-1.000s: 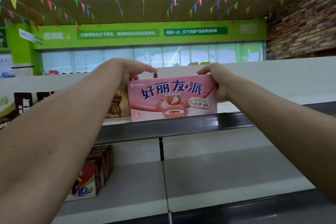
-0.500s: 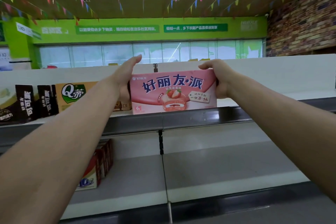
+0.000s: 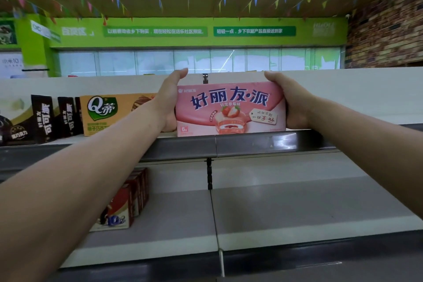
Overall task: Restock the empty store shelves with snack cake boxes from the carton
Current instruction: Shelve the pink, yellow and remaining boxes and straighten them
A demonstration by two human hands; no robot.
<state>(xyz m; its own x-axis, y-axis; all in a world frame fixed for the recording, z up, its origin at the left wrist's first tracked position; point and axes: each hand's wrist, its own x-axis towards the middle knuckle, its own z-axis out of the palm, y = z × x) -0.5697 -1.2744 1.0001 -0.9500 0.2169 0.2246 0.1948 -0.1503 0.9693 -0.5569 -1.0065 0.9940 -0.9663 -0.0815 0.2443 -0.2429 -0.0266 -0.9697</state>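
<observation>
A pink strawberry snack cake box (image 3: pixel 230 109) stands upright on the top shelf (image 3: pixel 263 142), its front facing me. My left hand (image 3: pixel 170 101) lies flat against its left end, fingers straight. At the box's right end, my right hand (image 3: pixel 289 99) curls around the edge. Both arms are stretched out toward the shelf. The carton is not in view.
Left of the pink box stand an orange Q-brand box (image 3: pixel 107 113) and dark chocolate boxes (image 3: pixel 45 119) on the same shelf. The lower shelf (image 3: pixel 297 213) holds a row of red boxes (image 3: pixel 128 199) at its left. A white back panel rises behind the top shelf.
The pink box has come down to rest on the top shelf and sits more squarely. My left hand has shifted from gripping its top corner to lying flat against the left end.
</observation>
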